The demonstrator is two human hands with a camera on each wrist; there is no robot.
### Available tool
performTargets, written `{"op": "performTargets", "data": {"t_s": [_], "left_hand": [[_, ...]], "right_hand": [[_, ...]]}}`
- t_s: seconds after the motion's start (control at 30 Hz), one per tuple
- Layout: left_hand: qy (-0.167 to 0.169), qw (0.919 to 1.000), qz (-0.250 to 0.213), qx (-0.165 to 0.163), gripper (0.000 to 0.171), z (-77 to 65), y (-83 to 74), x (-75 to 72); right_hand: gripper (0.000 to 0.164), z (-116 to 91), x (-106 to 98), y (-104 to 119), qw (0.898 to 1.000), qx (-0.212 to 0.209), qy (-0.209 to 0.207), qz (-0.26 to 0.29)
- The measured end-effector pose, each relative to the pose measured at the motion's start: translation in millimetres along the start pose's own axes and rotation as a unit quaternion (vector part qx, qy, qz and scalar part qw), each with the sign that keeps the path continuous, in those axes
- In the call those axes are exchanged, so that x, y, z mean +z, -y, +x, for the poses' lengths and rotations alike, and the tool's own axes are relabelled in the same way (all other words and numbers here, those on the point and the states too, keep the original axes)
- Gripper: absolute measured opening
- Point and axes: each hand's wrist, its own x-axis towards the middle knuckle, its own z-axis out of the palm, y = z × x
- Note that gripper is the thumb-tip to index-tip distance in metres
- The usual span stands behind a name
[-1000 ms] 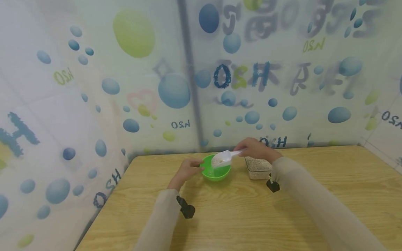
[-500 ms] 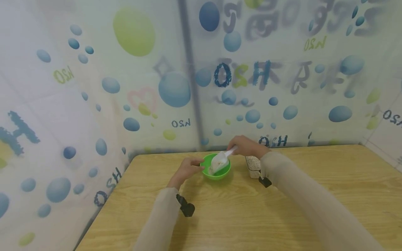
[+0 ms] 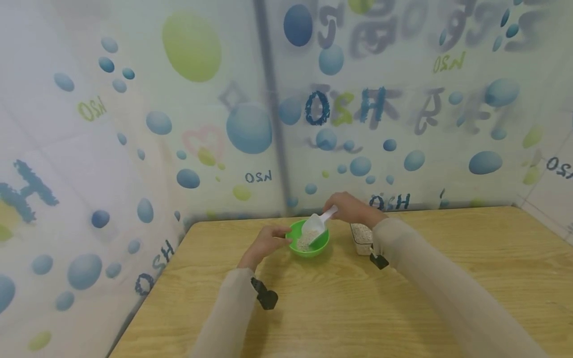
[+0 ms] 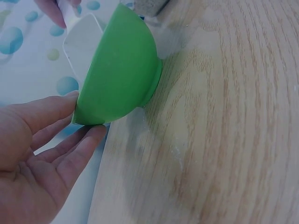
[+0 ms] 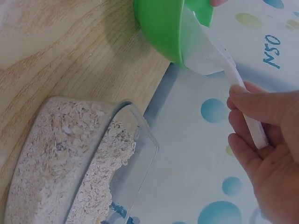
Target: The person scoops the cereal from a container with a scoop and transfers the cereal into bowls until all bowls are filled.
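A green bowl (image 3: 308,253) stands on the table, with pale oat-like flakes (image 3: 305,241) inside it. My left hand (image 3: 267,243) holds the bowl by its left side; in the left wrist view the thumb lies at the rim and the fingers (image 4: 81,151) press the outer wall. From the other side my right hand (image 3: 351,208) grips the handle of a white scoop (image 5: 246,100). The scoop's head is tipped down into the bowl, its mouth at the flakes. In the right wrist view the bowl wall hides part of the scoop's head.
To the right of the bowl a clear rectangular container (image 3: 361,241) holds more flakes, partly covered by my right forearm in the head view. The wooden table (image 3: 340,308) ends at a wall (image 3: 215,149) printed with bubbles.
The scoop in my right hand has moved left and tipped down over the bowl, and flakes have slid out into it. My left hand stays at the bowl.
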Motion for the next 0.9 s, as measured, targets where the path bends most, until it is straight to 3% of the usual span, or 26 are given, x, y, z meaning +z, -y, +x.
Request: {"op": "performTargets", "data": {"t_s": [0.9], "left_hand": [[-0.019,0.9996,0.016,0.016,0.037,-4.1,-7.1,-8.4]], "right_hand": [[0.017,-20,-14,-10,0.998,-0.025,-0.062,0.017]]}}
